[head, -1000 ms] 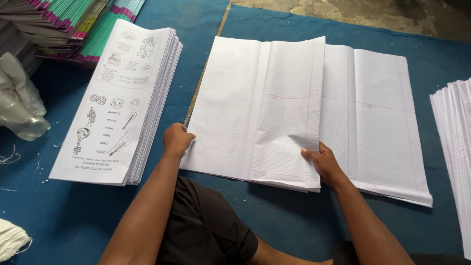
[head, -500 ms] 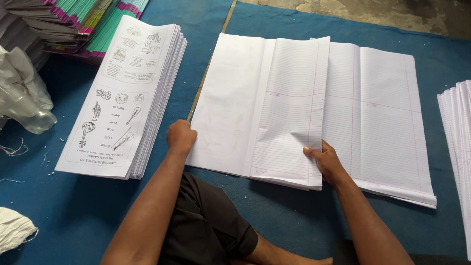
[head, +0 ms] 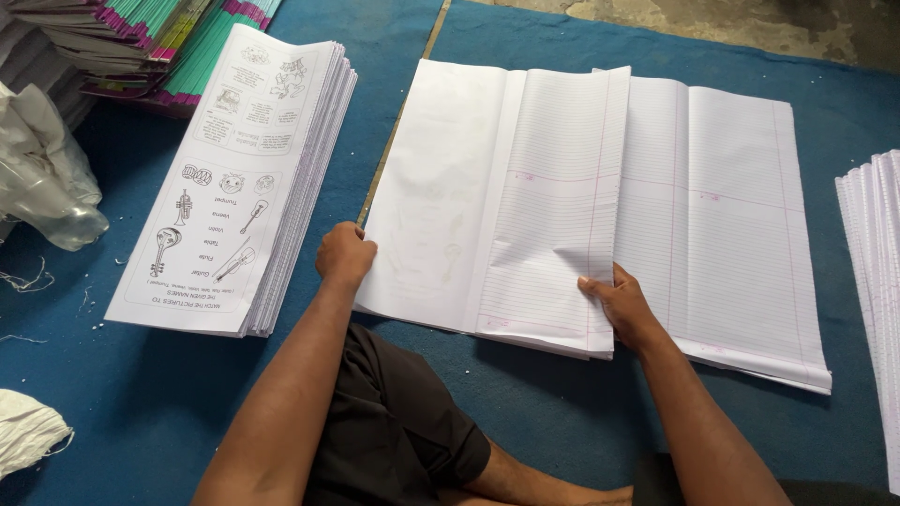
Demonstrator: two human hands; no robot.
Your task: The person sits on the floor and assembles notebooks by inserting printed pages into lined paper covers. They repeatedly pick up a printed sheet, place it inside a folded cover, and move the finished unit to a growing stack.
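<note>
Your left hand [head: 345,255] grips the left edge of the folded ruled sheets [head: 511,197], fingers curled around it. Your right hand [head: 621,305] pinches the near right corner of the same bundle, thumb on top. The bundle lies on the stack of open ruled paper [head: 741,215], over its left half, on the blue mat [head: 187,394]. The printed picture sheets [head: 248,178] are just left of the bundle. I think you should keep both edges aligned and press the fold flat before lifting, so no sheet slips.
</note>
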